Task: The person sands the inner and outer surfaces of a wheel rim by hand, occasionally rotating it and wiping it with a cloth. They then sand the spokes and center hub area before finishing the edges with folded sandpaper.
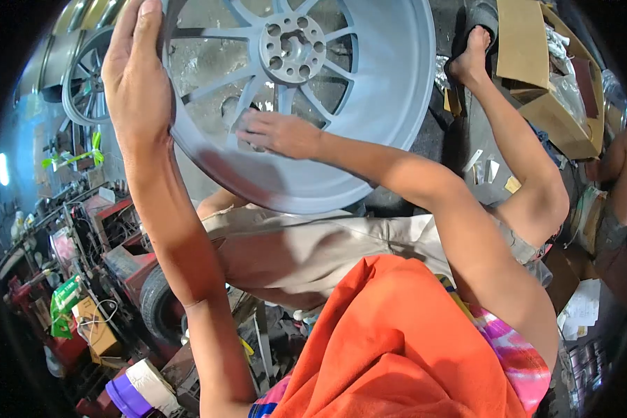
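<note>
A large grey alloy wheel rim (397,104) with several spokes and a round hub (292,47) stands tilted in front of my lap. My left hand (139,83) grips its outer edge at the upper left, thumb along the lip and the other fingers partly hidden. Inside the barrel, my right hand (282,134) presses with bent fingers near the lower spokes. A small dark bit (253,107) shows at those fingertips; what it is I cannot make out.
Another wheel rim (85,80) stands at the upper left. A tyre (161,306) and red machinery (122,254) are to the left, near a purple-and-white tub (136,391). An open cardboard box (536,52) with plastic wrapping sits at the upper right, beside my outstretched leg (508,125).
</note>
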Available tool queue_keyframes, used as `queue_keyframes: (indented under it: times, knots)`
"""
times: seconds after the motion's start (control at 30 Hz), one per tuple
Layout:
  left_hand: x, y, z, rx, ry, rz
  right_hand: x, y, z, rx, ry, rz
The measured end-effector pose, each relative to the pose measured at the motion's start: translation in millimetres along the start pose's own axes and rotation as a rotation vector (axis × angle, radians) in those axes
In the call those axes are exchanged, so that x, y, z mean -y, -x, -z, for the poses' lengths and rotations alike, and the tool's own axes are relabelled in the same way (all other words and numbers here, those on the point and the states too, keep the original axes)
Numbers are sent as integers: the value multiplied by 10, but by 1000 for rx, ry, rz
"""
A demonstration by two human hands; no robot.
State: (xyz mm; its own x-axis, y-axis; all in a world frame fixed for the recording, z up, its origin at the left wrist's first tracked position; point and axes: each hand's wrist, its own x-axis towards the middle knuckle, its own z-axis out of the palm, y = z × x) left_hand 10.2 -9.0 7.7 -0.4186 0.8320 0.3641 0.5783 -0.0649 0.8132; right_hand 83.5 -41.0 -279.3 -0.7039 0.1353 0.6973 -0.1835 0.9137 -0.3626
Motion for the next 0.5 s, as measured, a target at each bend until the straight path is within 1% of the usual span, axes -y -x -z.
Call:
queue_keyframes:
  times: [0.07,0.1,0.23,0.3,0.33,0.4,0.43,0.5]
  knots:
    - [66,-41,38,-43,-34,-51,-176,-10,46,-156,-102,-224]
    - [71,-32,45,-51,-49,-40,-231,-64,121,-183,-65,-310]
    - [79,-27,61,-28,-48,-10,-123,-184,191,-194,4,-279]
    - [95,-46,76,-31,-82,-37,-79,-182,171,-144,-58,-363]
    - [105,-39,79,-30,-116,-60,-63,-146,65,-141,-62,-364]
    - [107,-24,81,-49,-90,-28,-53,-98,-113,-147,-176,-20]
    - [104,-27,72,-72,-64,1,-78,-77,-135,-147,-172,-23]
    - [103,-30,60,-65,-36,-1,-115,-88,-130,-27,-125,61]
